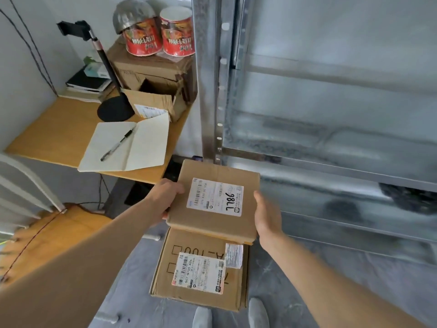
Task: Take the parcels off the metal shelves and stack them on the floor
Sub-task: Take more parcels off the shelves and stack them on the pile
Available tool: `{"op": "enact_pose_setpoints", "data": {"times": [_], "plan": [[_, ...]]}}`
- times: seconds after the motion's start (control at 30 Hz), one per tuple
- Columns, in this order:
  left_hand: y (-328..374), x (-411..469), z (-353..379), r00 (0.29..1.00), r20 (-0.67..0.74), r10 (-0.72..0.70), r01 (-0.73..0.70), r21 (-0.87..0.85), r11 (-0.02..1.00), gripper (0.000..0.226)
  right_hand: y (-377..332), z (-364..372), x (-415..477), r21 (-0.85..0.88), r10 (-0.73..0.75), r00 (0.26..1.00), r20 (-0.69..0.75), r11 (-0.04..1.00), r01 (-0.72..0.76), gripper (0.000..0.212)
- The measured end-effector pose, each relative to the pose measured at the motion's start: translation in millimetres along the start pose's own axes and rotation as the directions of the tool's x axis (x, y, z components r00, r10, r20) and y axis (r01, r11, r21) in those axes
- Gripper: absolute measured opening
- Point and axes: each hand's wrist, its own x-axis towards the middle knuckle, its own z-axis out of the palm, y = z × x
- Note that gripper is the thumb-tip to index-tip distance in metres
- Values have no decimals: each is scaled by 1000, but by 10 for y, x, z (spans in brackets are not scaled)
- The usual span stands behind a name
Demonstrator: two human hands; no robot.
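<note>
Up-left of your grip, a smooth wooden desk (pixel 47 129) carries an open notebook (pixel 146 143). Your left hand (pixel 163 200) and right hand (pixel 267 216) clasp the flat cardboard parcel (pixel 212 200) by opposite edges, above a larger labelled box (pixel 201 273) on the mottled grey floor (pixel 295 280). Right of your grip stand dull galvanised metal shelves (pixel 331 166).

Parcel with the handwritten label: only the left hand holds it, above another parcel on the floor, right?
No. The head view shows the left hand and the right hand both holding the parcel, on opposite edges. It is above the other parcel on the floor.
</note>
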Motion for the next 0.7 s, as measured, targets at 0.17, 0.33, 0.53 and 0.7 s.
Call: {"op": "enact_pose_setpoints", "data": {"times": [0.17,0.33,0.53,0.7], "plan": [[-94,241,56,1000,12,-7,7,-15,1000,11,-2,98,215,-78,-10,999,47,997,14,45],[-154,390,83,1000,-9,-19,19,-42,999,13,95,166,298,-25,7,996,86,1000,-5,97],[-217,470,68,999,-29,-26,26,-13,1000,17,52,188,255,-7,-7,996,91,1000,7,92],[-237,479,84,999,-25,-30,30,0,1000,24,104,177,191,-26,-16,998,55,1000,18,67]]}}
